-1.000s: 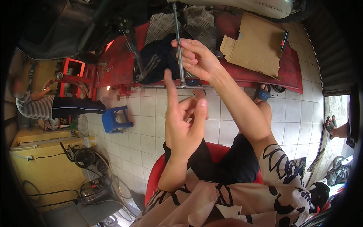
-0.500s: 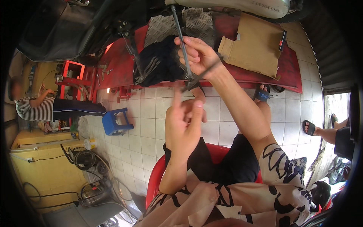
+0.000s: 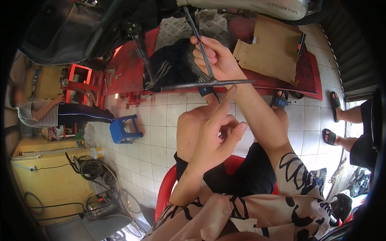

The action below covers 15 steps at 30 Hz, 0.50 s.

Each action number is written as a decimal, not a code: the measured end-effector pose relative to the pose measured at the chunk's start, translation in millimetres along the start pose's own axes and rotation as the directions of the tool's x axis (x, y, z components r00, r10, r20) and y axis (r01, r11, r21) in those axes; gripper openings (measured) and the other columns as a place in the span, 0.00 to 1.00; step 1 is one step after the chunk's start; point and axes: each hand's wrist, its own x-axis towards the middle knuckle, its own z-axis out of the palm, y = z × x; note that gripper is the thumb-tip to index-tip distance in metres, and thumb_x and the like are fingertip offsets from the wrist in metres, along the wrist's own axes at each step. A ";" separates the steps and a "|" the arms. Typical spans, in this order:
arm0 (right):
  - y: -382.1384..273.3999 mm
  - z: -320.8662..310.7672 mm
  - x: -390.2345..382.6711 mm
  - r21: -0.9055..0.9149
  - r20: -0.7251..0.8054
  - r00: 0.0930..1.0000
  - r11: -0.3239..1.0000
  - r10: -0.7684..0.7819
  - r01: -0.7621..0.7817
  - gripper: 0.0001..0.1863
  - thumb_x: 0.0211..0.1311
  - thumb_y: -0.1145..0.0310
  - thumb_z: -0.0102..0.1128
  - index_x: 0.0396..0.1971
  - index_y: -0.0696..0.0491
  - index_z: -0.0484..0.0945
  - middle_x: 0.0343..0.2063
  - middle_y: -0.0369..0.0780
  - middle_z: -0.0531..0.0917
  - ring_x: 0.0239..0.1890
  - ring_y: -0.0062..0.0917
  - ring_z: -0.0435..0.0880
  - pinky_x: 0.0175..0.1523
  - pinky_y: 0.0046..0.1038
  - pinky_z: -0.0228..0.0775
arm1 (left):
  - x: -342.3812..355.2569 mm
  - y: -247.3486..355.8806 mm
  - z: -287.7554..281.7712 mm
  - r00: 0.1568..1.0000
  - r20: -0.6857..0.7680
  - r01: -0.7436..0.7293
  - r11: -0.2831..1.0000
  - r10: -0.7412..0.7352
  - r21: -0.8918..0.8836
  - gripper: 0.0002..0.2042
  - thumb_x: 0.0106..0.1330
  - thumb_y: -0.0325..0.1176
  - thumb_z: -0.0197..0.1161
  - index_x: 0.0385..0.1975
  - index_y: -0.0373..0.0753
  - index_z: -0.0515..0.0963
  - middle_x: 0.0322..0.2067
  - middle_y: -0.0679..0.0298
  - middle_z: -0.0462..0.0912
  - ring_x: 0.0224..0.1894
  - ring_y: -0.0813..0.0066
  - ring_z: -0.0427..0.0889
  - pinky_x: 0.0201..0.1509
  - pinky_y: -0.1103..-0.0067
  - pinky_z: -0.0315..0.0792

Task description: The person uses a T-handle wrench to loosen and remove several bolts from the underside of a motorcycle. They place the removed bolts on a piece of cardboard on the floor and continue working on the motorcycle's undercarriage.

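A long T-handle wrench (image 3: 185, 85) runs up to the underside of a motorcycle (image 3: 261, 7), where its far tip meets the machine; how it seats there is too small to tell. My right hand (image 3: 219, 58) is closed loosely around its shaft, thumb and fingertips on the metal. The crossbar lies almost level, just below that hand and over my right wrist. My left hand (image 3: 217, 140) is below the bar, holding nothing. Its index finger points up near the bar's right half, thumb apart, other fingers curled. Whether the fingertip touches the bar I cannot tell.
On the red lift platform (image 3: 124, 70) lie a dark cloth (image 3: 169, 68), flattened cardboard (image 3: 269, 50) and several tools at the left. A blue stool (image 3: 124, 130) and a person in a striped shirt (image 3: 42, 110) are at left. Someone's sandalled feet (image 3: 330, 136) show at right.
The crossbar has swung from a blurred slant to nearly level. My left hand has shifted right, while my right hand stays on the shaft. At right, another sandalled foot has come into sight.
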 end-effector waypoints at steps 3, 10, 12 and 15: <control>5.0 0.9 -1.7 -0.075 -0.099 0.995 0.997 0.018 -0.025 0.12 0.70 0.67 0.49 0.36 0.61 0.75 0.10 0.28 0.62 0.13 0.11 0.59 0.19 0.16 0.49 | -1.2 -6.6 -4.6 0.991 -0.129 -0.052 0.998 0.046 -0.046 0.33 0.66 0.27 0.55 0.69 0.31 0.48 0.24 0.65 0.80 0.17 0.87 0.69 0.21 0.90 0.59; 0.2 -15.4 -49.1 -0.072 -0.240 0.969 0.995 0.054 -0.073 0.14 0.71 0.64 0.45 0.25 0.54 0.69 0.06 0.27 0.58 0.10 0.12 0.56 0.17 0.17 0.47 | 19.0 4.8 -39.0 0.954 -0.201 0.139 0.921 -0.224 -0.363 0.19 0.70 0.32 0.53 0.58 0.31 0.68 0.19 0.69 0.73 0.13 0.92 0.63 0.14 0.91 0.52; -8.1 -31.1 -76.9 -0.031 -0.318 0.948 0.999 0.005 -0.016 0.13 0.71 0.64 0.44 0.25 0.53 0.68 0.06 0.27 0.58 0.10 0.12 0.55 0.17 0.18 0.46 | 53.5 -0.4 -53.8 0.964 -0.136 0.156 0.900 -0.229 -0.407 0.14 0.71 0.33 0.52 0.50 0.30 0.74 0.19 0.70 0.72 0.11 0.90 0.62 0.11 0.90 0.51; -23.8 -32.8 -102.3 0.018 -0.455 0.889 0.998 -0.047 0.062 0.12 0.70 0.65 0.45 0.25 0.52 0.67 0.06 0.28 0.57 0.10 0.13 0.54 0.17 0.18 0.45 | 116.6 -27.1 -83.7 0.978 -0.056 0.151 0.875 -0.199 -0.459 0.16 0.70 0.37 0.54 0.49 0.31 0.75 0.25 0.70 0.75 0.17 0.88 0.67 0.18 0.88 0.57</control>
